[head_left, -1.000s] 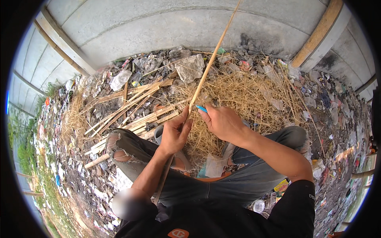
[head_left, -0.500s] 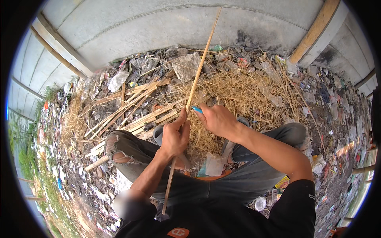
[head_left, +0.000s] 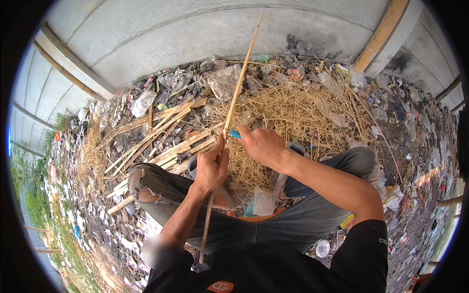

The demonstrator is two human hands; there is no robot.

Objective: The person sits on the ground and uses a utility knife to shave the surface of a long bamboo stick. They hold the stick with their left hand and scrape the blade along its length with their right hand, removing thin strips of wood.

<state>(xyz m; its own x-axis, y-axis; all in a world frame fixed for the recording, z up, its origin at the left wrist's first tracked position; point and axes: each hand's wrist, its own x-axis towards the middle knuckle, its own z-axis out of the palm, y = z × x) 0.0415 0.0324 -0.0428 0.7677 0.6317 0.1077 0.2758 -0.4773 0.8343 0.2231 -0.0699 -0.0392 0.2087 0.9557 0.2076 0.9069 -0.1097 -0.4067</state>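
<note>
My left hand [head_left: 212,168] is closed around a long, thin bamboo strip [head_left: 238,90], which runs from my chest up toward the grey wall. In my right hand [head_left: 264,146] is a blue-handled knife [head_left: 235,133], its blade end against the strip just above my left fingers. The blade itself is too small to make out. Pale shavings [head_left: 298,115] lie heaped beyond my hands. Left of them rests a loose pile of split bamboo strips [head_left: 168,124].
A concrete panel wall [head_left: 195,39] stands ahead, with a wooden post [head_left: 381,36] at right. A grey rock [head_left: 226,82] sits near its foot. Scraps of litter cover the ground around my bent knees, and a clear plastic cup [head_left: 322,248] lies by my right thigh.
The strip and both hands have shifted slightly left in the picture, as has the scene's upper part. My grips on the strip and the knife are unchanged.
</note>
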